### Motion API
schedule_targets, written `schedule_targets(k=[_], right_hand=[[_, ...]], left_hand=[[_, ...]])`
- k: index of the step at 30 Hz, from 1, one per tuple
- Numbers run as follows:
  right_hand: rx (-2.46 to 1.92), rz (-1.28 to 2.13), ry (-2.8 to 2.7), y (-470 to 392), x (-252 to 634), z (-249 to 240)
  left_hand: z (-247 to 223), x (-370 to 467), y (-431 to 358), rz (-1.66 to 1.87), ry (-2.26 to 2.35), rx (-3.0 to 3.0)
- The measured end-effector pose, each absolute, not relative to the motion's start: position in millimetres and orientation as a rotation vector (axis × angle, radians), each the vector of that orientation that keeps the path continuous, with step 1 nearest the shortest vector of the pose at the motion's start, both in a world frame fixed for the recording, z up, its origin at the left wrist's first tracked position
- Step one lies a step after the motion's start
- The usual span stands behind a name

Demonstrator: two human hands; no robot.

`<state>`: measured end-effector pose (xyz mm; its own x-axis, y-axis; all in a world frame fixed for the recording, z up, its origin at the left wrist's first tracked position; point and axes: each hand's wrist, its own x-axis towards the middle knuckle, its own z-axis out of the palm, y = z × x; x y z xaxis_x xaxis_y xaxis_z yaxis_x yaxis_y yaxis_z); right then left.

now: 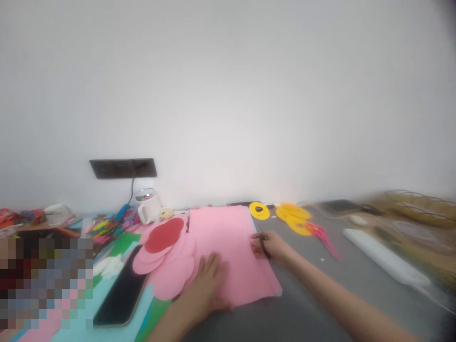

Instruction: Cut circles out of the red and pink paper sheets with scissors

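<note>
Pink paper sheets (231, 232) lie stacked on the grey table, with a light blue edge showing beneath. My left hand (210, 280) rests on the lower left of the stack, fingers spread. At the right edge of the stack is my right hand (267, 244), its fingers curled around a dark-handled tool (264, 244) that looks like scissors; blur hides its blades. Left of the stack, a red paper oval (164, 235) lies on several pink paper ovals (173, 280).
A black phone (123, 294) lies at the left, near a white mug (148, 207). Yellow paper rings (294, 213) and pink scissors (325, 240) are right of the stack. A long white object (386, 256) lies farther right, beside a wicker basket (420, 204).
</note>
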<state>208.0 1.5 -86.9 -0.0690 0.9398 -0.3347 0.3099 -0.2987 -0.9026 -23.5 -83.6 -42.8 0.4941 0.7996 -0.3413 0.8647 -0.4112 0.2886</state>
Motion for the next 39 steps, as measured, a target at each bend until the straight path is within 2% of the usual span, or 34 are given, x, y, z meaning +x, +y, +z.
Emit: schedule_targets(k=[5, 12, 15, 27, 31, 39], right_hand=[[-1.746, 1.192, -1.526, -3.7, 195.1, -80.7], [-1.789, 0.612, -1.742, -15.4, 198.7, -56.9], [-1.737, 0.471, -1.782, -19.3, 204.1, -47.0], [-1.653, 0.435, -1.62, -16.6, 223.1, -61.9], [-1.569, 0.456, -1.483, -10.2, 238.9, -44.5], [-1.254, 0.45, -1.008, -10.3, 277.1, 11.0]], left_hand=[[-50.7, -20.8, -85.4, -0.219, 1.387, 2.319], [-60.9, -17.8, -83.7, -0.285, 1.368, 2.38], [-60.1, -17.6, -85.2, -0.24, 1.346, 2.375], [-75.9, -25.0, -88.1, -0.076, 1.307, 2.41], [-84.3, -28.3, -87.3, 0.029, 1.283, 2.41], [-81.4, -26.2, -83.1, -0.008, 1.354, 2.43]])
